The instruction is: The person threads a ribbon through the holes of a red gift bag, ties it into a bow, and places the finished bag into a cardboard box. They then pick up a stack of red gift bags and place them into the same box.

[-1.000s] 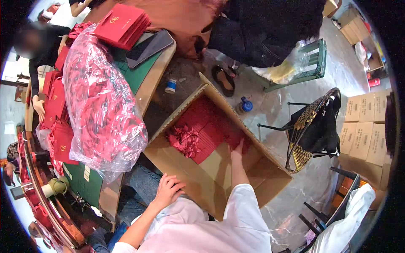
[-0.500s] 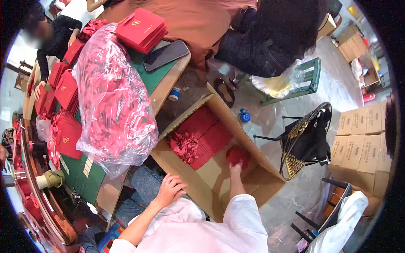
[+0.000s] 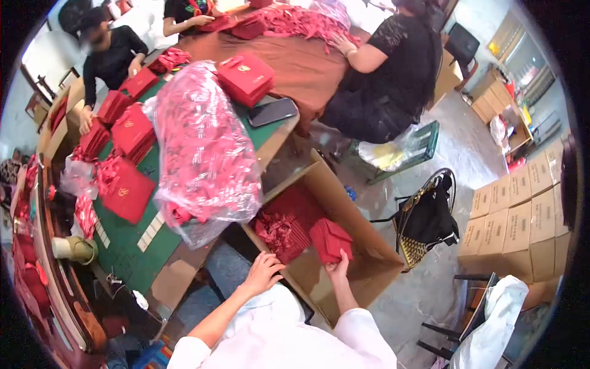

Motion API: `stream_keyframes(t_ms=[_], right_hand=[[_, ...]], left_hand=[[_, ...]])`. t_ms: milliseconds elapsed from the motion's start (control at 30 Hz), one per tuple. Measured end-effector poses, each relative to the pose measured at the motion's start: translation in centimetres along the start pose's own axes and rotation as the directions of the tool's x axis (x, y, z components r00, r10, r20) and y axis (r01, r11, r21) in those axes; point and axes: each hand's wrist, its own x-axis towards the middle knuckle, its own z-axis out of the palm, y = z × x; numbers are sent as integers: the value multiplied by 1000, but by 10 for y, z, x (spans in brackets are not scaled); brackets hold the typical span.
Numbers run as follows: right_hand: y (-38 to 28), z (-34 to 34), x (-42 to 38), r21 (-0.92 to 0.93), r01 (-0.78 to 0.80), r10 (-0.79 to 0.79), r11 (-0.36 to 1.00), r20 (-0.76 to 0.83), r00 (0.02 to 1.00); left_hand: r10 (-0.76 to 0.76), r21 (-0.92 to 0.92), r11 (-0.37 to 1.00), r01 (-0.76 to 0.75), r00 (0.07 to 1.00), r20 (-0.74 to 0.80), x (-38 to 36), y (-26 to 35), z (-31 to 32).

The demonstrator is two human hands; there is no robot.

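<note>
My right hand (image 3: 337, 268) grips a stack of red bags (image 3: 330, 240) over the open cardboard box (image 3: 369, 258); left hand (image 3: 263, 273) rests open on my knee. Best lifted level so nothing slips.

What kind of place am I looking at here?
Probably a small packing workshop. Red paper bags lie stacked on the table, other people sit handling more, cartons stand piled by the wall, and the right hand lifts a red stack from an open box.
</note>
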Motion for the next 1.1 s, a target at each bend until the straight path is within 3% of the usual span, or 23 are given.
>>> stream_keyframes(t_ms=[33,67,133,200,267,300,367,400,467,533,600,633,700,767,933,1000,1100], right_hand=[[0,10,-18,43,-12,6,999,147,989],[-2,20,-39,33,-13,7,999,165,986],[-5,41,-83,-39,17,-5,999,292,956],[-6,51,-105,-88,-6,36,996,340,940],[-6,70,-128,-203,-12,114,979,500,858],[-5,81,-142,-238,-80,188,968,475,860],[4,103,-155,-326,-62,233,943,517,824],[10,117,-165,-395,-37,264,918,539,800],[19,146,-191,-500,-72,354,863,498,792],[31,168,-209,-602,-112,441,791,433,786],[42,187,-216,-771,-107,612,628,404,680],[53,195,-219,-792,-124,647,597,385,658],[68,215,-230,-847,-114,722,519,363,589],[83,231,-234,-894,-116,800,433,322,507],[123,269,-245,-946,-56,839,319,254,481],[137,280,-245,-966,-47,881,255,211,423],[152,291,-257,-971,-29,881,238,203,427]], left_hand=[[-1,9,1000,1,1000,-1,-2,4,-5],[-3,17,1000,4,1000,-21,-6,5,-6],[-107,-270,960,72,987,-117,-16,7,-5],[-293,-389,896,213,943,-158,-26,19,-23],[-476,-639,728,250,855,-207,-38,19,-28],[-485,-636,730,249,844,-226,-44,13,-25],[-585,-849,517,110,769,-256,-52,1,-25],[-593,-845,526,99,754,-281,-55,6,-38],[-695,-936,325,134,706,-140,-63,18,-69],[-702,-971,202,128,710,-52,-75,17,-90],[-720,-997,-28,78,690,74,-85,27,-121],[-736,-998,-23,58,675,56,-90,35,-136],[-741,-989,-138,-54,668,67,-104,52,-161],[-775,-989,-129,-72,629,55,-121,65,-179],[-779,-986,-110,-122,627,10,-161,41,-185],[-802,-973,-136,-189,597,-4,-171,34,-189],[-836,-973,-150,-172,547,32,-185,29,-193]])
